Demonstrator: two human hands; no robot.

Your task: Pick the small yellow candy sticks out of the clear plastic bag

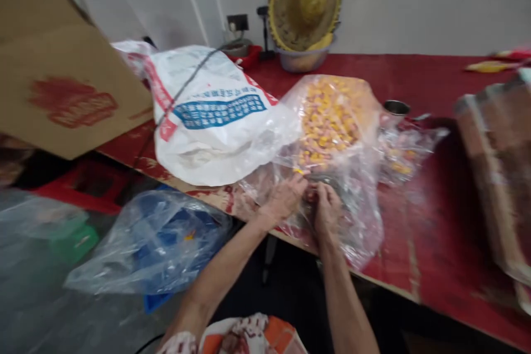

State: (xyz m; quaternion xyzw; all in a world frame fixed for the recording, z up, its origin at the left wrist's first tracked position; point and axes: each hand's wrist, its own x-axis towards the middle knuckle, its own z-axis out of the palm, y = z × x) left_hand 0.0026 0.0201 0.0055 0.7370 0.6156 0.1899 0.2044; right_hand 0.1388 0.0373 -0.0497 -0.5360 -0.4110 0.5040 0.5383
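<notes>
My left hand (284, 197) and my right hand (329, 211) are close together over the near edge of the red table, at the open end of a clear plastic bag (365, 199). The fingers of both are curled into a pinch; whatever lies between them is too small and blurred to name. Many small yellow and pink pieces (327, 119) fill the far part of the bag, just beyond my fingertips. A dark greyish patch (326, 178) shows by the fingers, its kind unclear.
Left on the red table (431, 215) lies a white printed sack (215, 121), beside a cardboard box (62, 72). A smaller clear bag (400, 157), a metal cup (397, 107) and a taped brown box (498, 177) are rightward. Below left stands a plastic-lined blue crate (170, 238).
</notes>
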